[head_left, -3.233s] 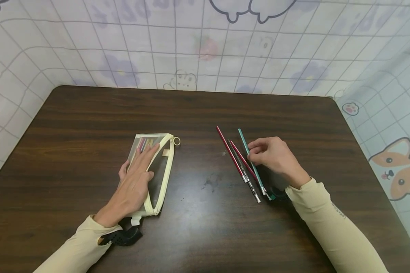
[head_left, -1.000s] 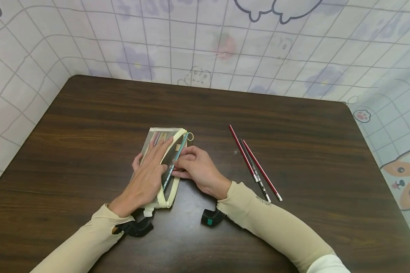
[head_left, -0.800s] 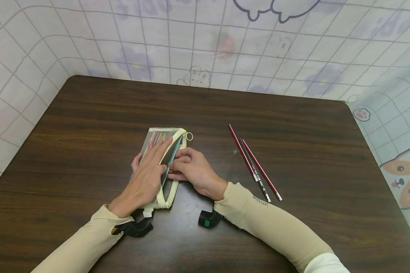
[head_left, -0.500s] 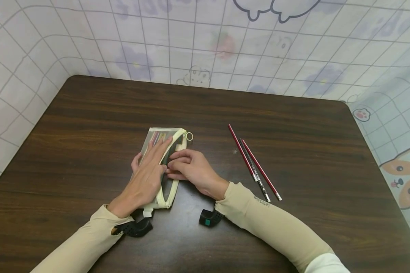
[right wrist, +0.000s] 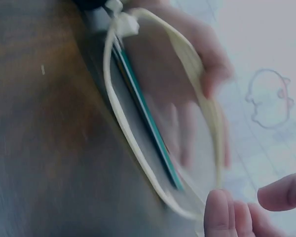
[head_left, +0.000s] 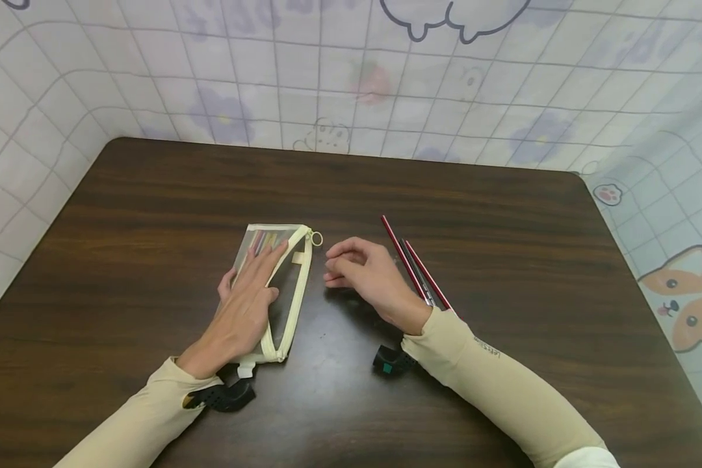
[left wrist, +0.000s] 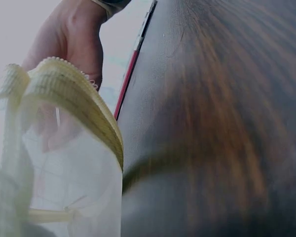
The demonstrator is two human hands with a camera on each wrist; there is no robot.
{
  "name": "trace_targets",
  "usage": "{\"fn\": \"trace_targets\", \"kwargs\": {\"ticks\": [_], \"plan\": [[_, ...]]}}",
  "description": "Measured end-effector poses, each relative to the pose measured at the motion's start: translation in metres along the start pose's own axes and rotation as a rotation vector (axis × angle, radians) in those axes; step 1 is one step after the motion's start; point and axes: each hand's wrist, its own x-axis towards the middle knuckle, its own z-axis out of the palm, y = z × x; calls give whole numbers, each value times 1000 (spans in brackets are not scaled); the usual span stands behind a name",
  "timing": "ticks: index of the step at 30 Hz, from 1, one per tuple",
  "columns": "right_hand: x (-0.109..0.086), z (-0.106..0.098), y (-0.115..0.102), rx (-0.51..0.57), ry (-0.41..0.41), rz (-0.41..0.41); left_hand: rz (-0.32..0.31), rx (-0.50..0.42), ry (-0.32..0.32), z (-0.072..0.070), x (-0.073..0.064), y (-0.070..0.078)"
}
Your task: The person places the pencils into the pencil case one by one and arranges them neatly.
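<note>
A see-through pencil case [head_left: 297, 300] with pale yellow zip edges lies left of centre, its mouth gaping to the right. My left hand [head_left: 248, 299] rests along its upper side with fingers straight, the thumb at the edge of the mouth. In the right wrist view, a teal pencil [right wrist: 149, 118] shows inside the case. Several coloured sticks [head_left: 263, 239] show through the wall near its far end. My right hand [head_left: 374, 276] is above the table between case and loose pencils, thumb apart from softly bent fingers, holding nothing.
Right of my right hand lie two red pencils [head_left: 402, 257] and a black one [head_left: 418, 273], lower ends hidden by the hand and sleeve. A ring pull [head_left: 316, 238] sits at the case's far corner. Patterned sheeting [head_left: 351, 78] rises behind the dark wooden table [head_left: 503, 227].
The right hand carried the teal pencil from the loose pile into the case, let it go and drew back to the right. The left hand stayed on the case.
</note>
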Motion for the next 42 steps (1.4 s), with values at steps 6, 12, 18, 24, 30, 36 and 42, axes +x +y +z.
{"fn": "trace_targets", "kwargs": {"ticks": [6, 12, 18, 24, 30, 36, 42], "plan": [[-8, -39, -8, -100, 57, -70, -5, 3, -2, 2, -1, 0], [-16, -76, -11, -198, 129, -121, -1, 12, -1, 4, 0, 0], [-20, -106, -9, -248, 176, -118, -1, 9, -9, 4, -1, 1], [-23, -130, -2, -274, 198, -95, 2, 8, -18, 1, -1, 3], [-29, -146, 3, -360, 190, -50, 12, 14, -7, 2, 1, 4], [-32, -155, 8, -568, 140, -11, 10, 14, -13, 0, 1, 4], [-35, -159, 11, -732, 107, -15, 16, 4, -15, 0, 1, 4]]}}
